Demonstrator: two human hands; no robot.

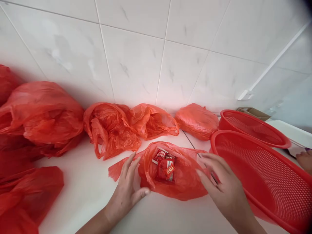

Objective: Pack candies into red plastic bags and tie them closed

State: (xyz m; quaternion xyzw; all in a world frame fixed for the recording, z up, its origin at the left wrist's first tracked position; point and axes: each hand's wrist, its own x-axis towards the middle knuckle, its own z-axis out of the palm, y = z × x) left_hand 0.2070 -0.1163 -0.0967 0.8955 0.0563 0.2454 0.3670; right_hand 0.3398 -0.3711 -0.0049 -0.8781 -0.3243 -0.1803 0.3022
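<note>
In front of me a red plastic bag [185, 185] lies on the white table with its mouth open toward me. Inside it I see several small red snack packets [165, 164], one with yellow lettering. My left hand [125, 187] is at the bag's left side, fingers apart and curved, thumb near the front rim. At the opposite side, my right hand [223, 183] has its fingers spread along the bag's edge, slightly blurred. Neither hand appears to grip the bag, though whether the fingertips touch the plastic is hard to see.
Along the tiled wall [136, 58] lie more red bags [114, 126], with a large heap [44, 113] at the left. A closed red bundle [197, 120] sits beside two red mesh baskets [287, 182] at the right. Another person's hand [305, 161] shows at the right edge.
</note>
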